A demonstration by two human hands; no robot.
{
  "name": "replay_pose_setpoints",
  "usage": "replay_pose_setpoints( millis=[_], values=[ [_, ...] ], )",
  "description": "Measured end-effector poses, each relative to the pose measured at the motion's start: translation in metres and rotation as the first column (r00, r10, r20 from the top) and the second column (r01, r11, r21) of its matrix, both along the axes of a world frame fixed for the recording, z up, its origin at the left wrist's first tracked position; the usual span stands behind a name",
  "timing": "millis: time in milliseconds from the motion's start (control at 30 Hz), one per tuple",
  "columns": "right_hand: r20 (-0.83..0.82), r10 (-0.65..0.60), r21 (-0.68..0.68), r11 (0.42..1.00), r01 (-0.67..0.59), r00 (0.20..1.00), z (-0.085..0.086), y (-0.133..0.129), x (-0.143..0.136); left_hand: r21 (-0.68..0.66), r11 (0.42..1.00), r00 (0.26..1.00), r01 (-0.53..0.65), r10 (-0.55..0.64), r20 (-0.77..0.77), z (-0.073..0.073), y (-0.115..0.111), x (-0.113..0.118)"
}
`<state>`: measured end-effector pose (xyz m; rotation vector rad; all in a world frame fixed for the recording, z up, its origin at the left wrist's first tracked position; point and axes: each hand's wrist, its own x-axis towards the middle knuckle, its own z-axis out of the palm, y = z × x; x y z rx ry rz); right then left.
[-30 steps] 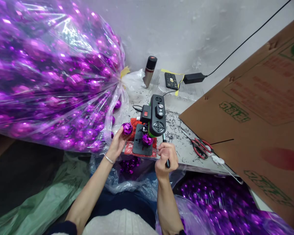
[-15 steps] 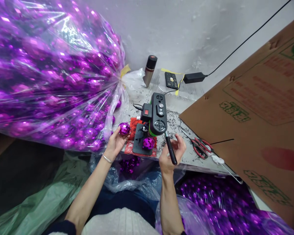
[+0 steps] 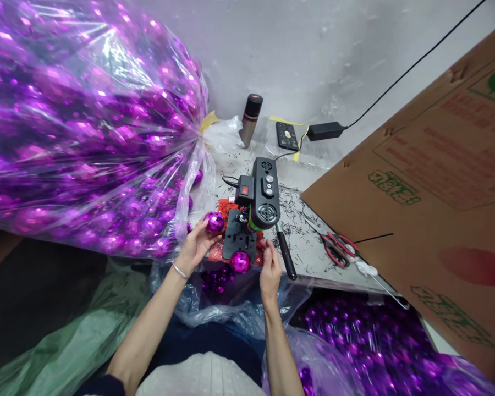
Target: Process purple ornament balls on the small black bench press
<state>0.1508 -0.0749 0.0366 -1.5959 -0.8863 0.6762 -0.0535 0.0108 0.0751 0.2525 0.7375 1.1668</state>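
My left hand [image 3: 196, 245] holds a shiny purple faceted bauble [image 3: 214, 222] in its fingertips, just left of a small drill-press-like machine [image 3: 266, 192]. A second purple bauble [image 3: 240, 262] is at the front edge of the machine's black slotted base plate [image 3: 236, 237], touched by neither hand. My right hand [image 3: 270, 272] is to the right of that bauble, fingers extended and nothing visible in them. Beside it, the machine's black-gripped lever [image 3: 286, 256] slants down, free of the hand. Red material [image 3: 216, 250] lies under the base plate.
A big clear bag of purple baubles [image 3: 107, 137] fills the left. A cardboard box [image 3: 429, 192] stands right, with red-handled scissors [image 3: 338, 247] before it. Behind are a bottle [image 3: 251, 118], phone [image 3: 286, 135] and power adapter [image 3: 325, 130]. An open bag of purple baubles [image 3: 218, 278] hangs below the table edge.
My right hand has left the lever and moved left and inward. The bauble on the base plate has shifted forward to its front edge. My left hand still holds its bauble, slightly to the right.
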Motion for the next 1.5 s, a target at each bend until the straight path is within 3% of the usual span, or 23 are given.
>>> replay_pose_setpoints(
  millis=[200, 333, 533, 667, 867, 1000, 1100, 1233, 1400, 1500],
  values=[
    [-0.006, -0.035, -0.027, 0.999, 0.035, 0.999, 0.006, 0.002, 0.015, 0.075, 0.992, 0.987, 0.106, -0.096, -0.129, -0.003, -0.005, 0.011],
    [0.011, -0.042, -0.047, 0.998, 0.042, 0.999, 0.009, 0.001, 0.013, 0.103, 0.989, 0.928, 0.105, -0.06, -0.367, -0.004, -0.008, 0.025],
    [0.001, -0.074, 0.007, 0.997, 0.074, 0.997, 0.027, -0.004, 0.01, 0.312, 0.929, 0.769, 0.201, 0.047, -0.637, -0.009, -0.01, 0.041],
    [0.077, -0.086, 0.111, 0.991, 0.077, 0.993, 0.044, -0.008, 0.011, 0.413, 0.861, 0.589, 0.298, 0.175, -0.789, -0.014, -0.012, 0.043],
    [0.171, -0.107, 0.233, 0.97, 0.065, 0.979, 0.066, -0.016, 0.01, 0.482, 0.741, 0.391, 0.467, 0.316, -0.865, -0.019, -0.012, 0.046],
    [0.22, -0.115, 0.323, 0.946, 0.039, 0.969, 0.079, -0.019, 0.011, 0.459, 0.718, 0.285, 0.523, 0.361, -0.888, -0.025, -0.011, 0.05],
    [0.328, -0.099, 0.396, 0.917, -0.041, 0.939, 0.086, -0.019, 0.012, 0.463, 0.724, 0.281, 0.511, 0.368, -0.886, -0.03, -0.01, 0.052],
    [0.522, -0.077, 0.495, 0.838, -0.228, 0.849, 0.097, -0.016, 0.012, 0.49, 0.723, 0.315, 0.487, 0.377, -0.871, -0.036, -0.007, 0.057],
    [0.647, -0.218, 0.591, 0.749, -0.299, 0.731, 0.118, -0.006, 0.004, 0.516, 0.716, 0.391, 0.469, 0.356, -0.849, -0.041, -0.008, 0.061],
    [0.667, -0.204, 0.6, 0.717, -0.355, 0.716, 0.121, 0.003, -0.002, 0.518, 0.723, 0.393, 0.457, 0.358, -0.847, -0.043, -0.01, 0.061]
  ],
)
